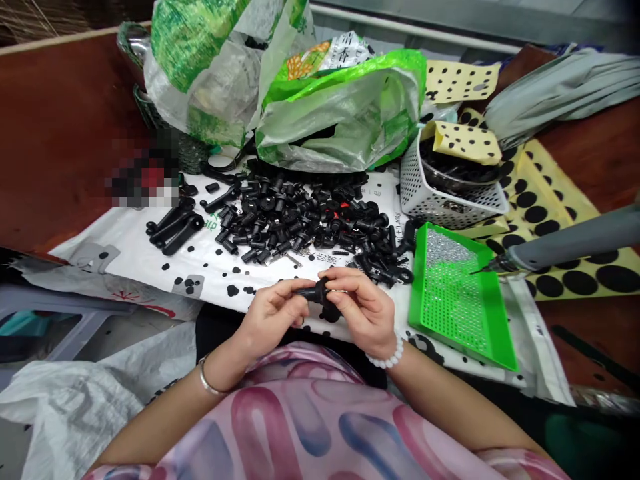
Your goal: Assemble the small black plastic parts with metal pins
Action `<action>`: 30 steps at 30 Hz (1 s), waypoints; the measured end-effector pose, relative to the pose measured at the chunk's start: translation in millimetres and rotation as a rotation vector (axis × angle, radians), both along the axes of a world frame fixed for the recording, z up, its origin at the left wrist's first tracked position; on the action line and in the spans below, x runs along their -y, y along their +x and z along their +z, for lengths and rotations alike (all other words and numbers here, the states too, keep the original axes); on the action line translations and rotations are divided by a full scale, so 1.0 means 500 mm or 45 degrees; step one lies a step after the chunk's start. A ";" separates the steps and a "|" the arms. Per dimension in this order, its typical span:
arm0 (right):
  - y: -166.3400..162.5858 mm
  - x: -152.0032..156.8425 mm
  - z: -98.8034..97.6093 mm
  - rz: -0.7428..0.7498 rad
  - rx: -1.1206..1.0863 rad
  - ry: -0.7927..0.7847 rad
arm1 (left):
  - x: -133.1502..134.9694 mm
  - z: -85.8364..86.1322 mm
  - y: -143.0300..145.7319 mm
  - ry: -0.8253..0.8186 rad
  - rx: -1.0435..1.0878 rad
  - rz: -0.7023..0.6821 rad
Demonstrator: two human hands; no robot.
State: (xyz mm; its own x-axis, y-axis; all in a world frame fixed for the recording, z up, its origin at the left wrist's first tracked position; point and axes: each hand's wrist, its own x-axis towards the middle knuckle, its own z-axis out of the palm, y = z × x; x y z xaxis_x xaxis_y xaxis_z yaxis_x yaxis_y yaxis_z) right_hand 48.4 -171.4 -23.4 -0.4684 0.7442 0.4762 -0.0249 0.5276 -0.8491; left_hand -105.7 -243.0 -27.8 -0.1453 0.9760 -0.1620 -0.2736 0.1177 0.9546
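Between my two hands, in front of my body, is a small black plastic part (pixel 316 292) with a narrow stem and a wider round end. My left hand (pixel 274 312) pinches the stem with thumb and forefinger. The fingers of my right hand (pixel 363 308) close on the wider end, and something thin and light shows at its fingertips, too small to name. A dark rounded piece hangs just below the part; whether it is joined to it I cannot tell. Just beyond my hands lies a heap of similar black parts (pixel 295 217), some with thin metal pieces.
Right of my hands a green tray (pixel 420 287) holds tiny silvery pieces. A grey electric screwdriver (pixel 565 237) points over it. Behind stands a white basket (pixel 415 180) beside yellow sticker sheets (pixel 540 193). Green-and-clear plastic bags (pixel 340 127) rise behind the heap. Several black handles (pixel 175 227) lie left.
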 end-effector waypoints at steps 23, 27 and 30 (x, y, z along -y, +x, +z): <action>0.018 -0.003 0.001 0.120 -0.123 0.238 | 0.003 0.004 -0.002 0.044 0.190 -0.276; 0.021 -0.020 0.012 0.235 -0.062 0.312 | 0.003 -0.010 0.001 0.008 0.407 -0.386; 0.031 -0.040 0.032 0.394 0.060 0.425 | 0.003 -0.014 0.004 -0.020 0.459 -0.374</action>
